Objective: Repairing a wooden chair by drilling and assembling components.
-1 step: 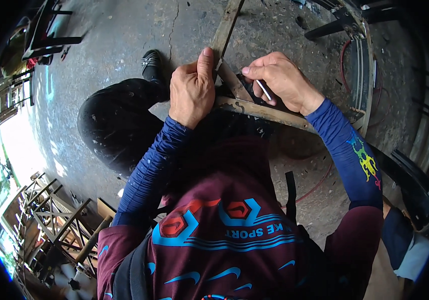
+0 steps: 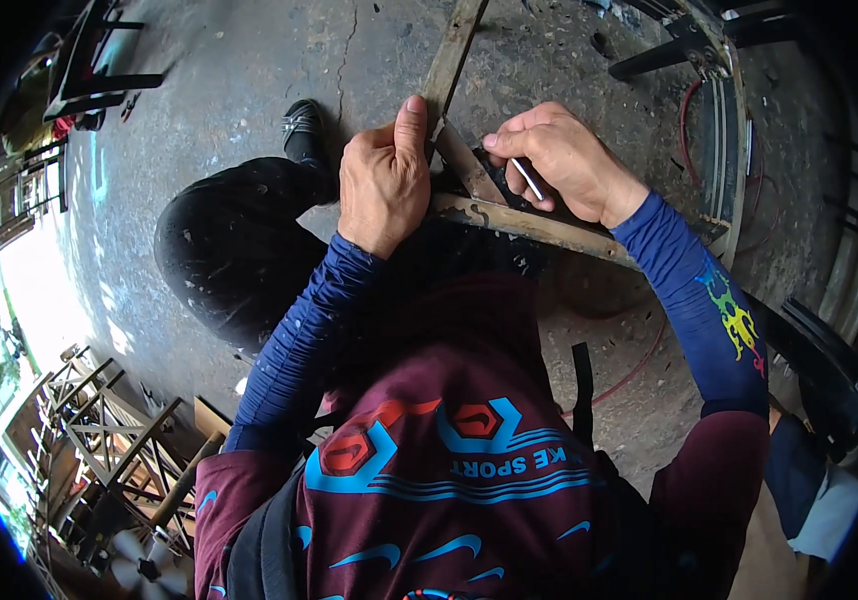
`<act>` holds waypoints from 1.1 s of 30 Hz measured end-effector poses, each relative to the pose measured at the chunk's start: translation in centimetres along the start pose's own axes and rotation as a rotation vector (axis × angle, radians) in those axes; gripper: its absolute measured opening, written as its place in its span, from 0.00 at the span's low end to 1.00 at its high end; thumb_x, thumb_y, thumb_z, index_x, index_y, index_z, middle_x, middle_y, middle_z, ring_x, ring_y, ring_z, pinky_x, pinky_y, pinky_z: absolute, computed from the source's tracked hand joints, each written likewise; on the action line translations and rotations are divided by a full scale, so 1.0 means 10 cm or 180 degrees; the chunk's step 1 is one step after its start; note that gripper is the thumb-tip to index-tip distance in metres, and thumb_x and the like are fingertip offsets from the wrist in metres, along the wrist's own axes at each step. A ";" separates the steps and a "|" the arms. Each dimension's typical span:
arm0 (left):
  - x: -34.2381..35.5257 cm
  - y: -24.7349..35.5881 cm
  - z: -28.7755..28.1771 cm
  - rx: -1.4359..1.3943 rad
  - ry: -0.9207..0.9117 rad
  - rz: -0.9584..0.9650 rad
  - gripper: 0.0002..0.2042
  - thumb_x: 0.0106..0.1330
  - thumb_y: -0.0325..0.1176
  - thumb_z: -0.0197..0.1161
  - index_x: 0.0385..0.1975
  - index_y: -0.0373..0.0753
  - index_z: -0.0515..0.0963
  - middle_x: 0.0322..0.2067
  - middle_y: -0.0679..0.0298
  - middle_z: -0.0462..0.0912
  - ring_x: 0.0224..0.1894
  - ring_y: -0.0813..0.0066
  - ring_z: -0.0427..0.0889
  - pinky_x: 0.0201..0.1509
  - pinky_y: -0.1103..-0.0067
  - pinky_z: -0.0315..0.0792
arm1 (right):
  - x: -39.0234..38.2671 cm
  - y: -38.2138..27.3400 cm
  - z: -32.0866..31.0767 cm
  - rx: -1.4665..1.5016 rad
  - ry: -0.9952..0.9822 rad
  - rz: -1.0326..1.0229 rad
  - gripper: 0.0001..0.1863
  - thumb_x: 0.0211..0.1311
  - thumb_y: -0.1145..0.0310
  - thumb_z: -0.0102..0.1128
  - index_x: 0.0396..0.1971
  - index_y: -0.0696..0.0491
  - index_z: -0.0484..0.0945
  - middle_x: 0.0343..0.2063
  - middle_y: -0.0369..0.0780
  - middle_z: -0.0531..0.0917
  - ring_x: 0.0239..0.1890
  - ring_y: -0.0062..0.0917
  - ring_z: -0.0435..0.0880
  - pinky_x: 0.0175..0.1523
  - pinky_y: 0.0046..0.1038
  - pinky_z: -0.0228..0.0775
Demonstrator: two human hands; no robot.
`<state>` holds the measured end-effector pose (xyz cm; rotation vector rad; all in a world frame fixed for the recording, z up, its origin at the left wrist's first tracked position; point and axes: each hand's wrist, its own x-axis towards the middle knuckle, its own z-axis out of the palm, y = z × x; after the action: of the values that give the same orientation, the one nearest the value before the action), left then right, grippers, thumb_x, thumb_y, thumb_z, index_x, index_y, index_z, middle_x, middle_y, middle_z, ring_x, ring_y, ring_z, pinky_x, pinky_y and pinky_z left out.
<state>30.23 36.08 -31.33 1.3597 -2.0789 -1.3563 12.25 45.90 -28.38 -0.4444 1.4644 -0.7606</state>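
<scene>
A worn brownish frame [image 2: 559, 228] lies across in front of me, with a long bar [image 2: 454, 60] running away and a short diagonal brace [image 2: 471, 165] at the corner. My left hand [image 2: 384, 185] is closed on the frame at this corner, thumb up against the long bar, the other fingers mostly hidden. To the right of the brace, my right hand [image 2: 574, 165] is closed, holding a thin pale stick-like tool [image 2: 528, 180] that slants among the fingers. What its fingertips touch near the brace is hard to make out.
Black metal frames [image 2: 719, 110] stand at right, with a red hose [image 2: 687, 130] on the concrete floor [image 2: 219, 90]. Another dark frame [image 2: 99, 80] is at far left. Stacked frames [image 2: 109, 430] and a fan [image 2: 147, 568] stand at lower left. My bent knee [image 2: 229, 240] is beside the left hand.
My right forearm has shifted very slightly. Both hands and the frame stay in practically the same place. The fan's blades have turned.
</scene>
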 end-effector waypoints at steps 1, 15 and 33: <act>0.00 0.00 0.00 0.0020 -0.0017 0.0014 0.35 0.75 0.58 0.47 0.20 0.28 0.79 0.12 0.50 0.74 0.17 0.60 0.77 0.28 0.67 0.72 | -0.01 -0.04 0.00 -0.0002 0.0002 0.0006 0.14 0.69 0.68 0.56 0.26 0.62 0.80 0.16 0.38 0.79 0.14 0.15 0.72 0.17 0.19 0.65; -0.01 0.03 -0.03 0.0028 -0.0147 -0.0078 0.31 0.76 0.53 0.48 0.22 0.29 0.80 0.15 0.46 0.76 0.21 0.50 0.81 0.30 0.66 0.74 | 0.03 0.09 -0.22 -0.1292 -0.0922 -0.0869 0.11 0.71 0.69 0.56 0.45 0.62 0.76 0.26 0.32 0.79 0.30 0.14 0.76 0.36 0.19 0.69; -0.05 0.03 0.00 0.0023 -0.0096 -0.0029 0.28 0.76 0.51 0.48 0.25 0.31 0.82 0.17 0.44 0.77 0.25 0.43 0.80 0.31 0.64 0.73 | 0.01 -0.04 -0.13 -0.1236 -0.1107 -0.0094 0.06 0.68 0.78 0.52 0.42 0.61 0.75 0.24 0.35 0.79 0.21 0.16 0.74 0.24 0.23 0.68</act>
<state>30.34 36.52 -30.97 1.3616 -2.1014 -1.3826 10.92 45.77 -28.33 -0.8515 1.2751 -0.3919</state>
